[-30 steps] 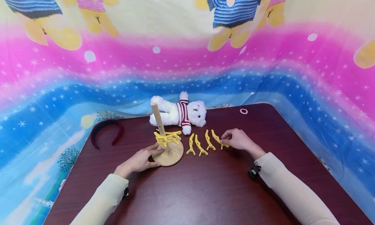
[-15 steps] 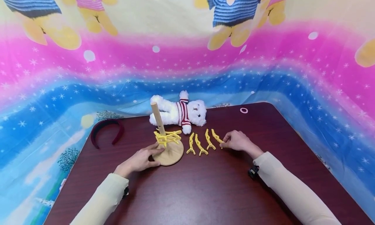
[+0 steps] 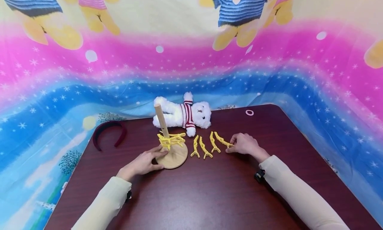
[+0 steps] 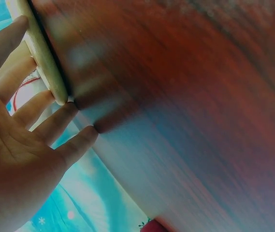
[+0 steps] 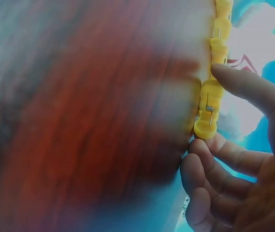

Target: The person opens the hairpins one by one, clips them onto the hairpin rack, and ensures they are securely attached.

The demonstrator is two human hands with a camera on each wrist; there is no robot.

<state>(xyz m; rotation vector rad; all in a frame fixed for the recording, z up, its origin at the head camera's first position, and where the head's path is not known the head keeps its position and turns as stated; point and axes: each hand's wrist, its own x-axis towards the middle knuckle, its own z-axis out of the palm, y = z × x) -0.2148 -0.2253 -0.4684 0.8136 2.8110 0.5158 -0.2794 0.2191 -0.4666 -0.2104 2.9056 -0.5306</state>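
Observation:
In the head view my left hand (image 3: pixel 143 162) rests against the left side of a round wooden base (image 3: pixel 177 159), thumb at its near edge. From that base rises a post (image 3: pixel 161 118) with yellow clips (image 3: pixel 170 141) stacked around its lower part. The left wrist view shows the spread, nearly straight fingers of my left hand (image 4: pixel 26 145) touching the base rim (image 4: pixel 45 60). My right hand (image 3: pixel 246 144) pinches the lower end of the rightmost loose yellow clip (image 3: pixel 222 139). Close up, the right thumb lies on the clip (image 5: pixel 209 108), fingertips of this hand (image 5: pixel 248 179) at its end.
Several other yellow clips (image 3: pixel 205 147) lie side by side between the base and my right hand. Behind them a white plush bear (image 3: pixel 187 115) lies on its side. A dark red headband (image 3: pixel 103 127) is at the left, a pink ring (image 3: pixel 249 112) at the back right.
The lower end of the rightmost clip has swung slightly to the right and shows more, with my right hand moving a little rightward. My left hand has stayed at the base.

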